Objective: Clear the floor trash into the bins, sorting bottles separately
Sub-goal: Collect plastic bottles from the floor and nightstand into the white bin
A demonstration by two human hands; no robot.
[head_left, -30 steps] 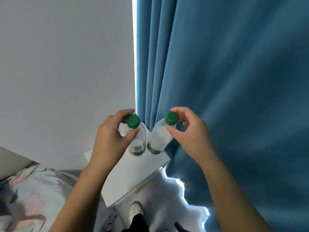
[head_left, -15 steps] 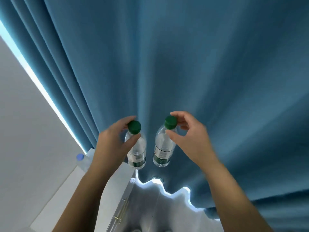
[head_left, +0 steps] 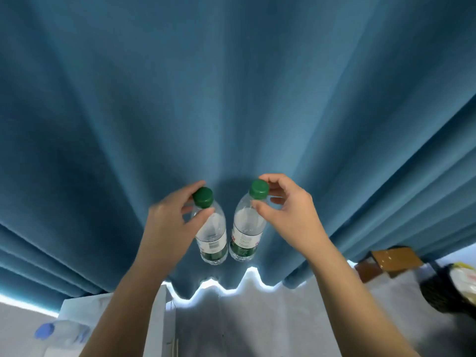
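Observation:
Two clear plastic bottles with green caps hang side by side in front of a blue curtain. My left hand pinches the neck of the left bottle just under its cap. My right hand holds the right bottle by its cap with thumb and fingers. Both bottles hang upright, close together without touching. At the right edge a black mesh bin with pale trash inside stands on the floor.
The blue curtain fills most of the view, light showing under its hem. A white cabinet stands at the lower left with a blue-capped bottle on it. A brown wooden stool stands beside the bin on the grey floor.
My view has swung to the right, away from the white wall and cabinet, carrying both bottles with it. The stool and the black bin have come into view at the right.

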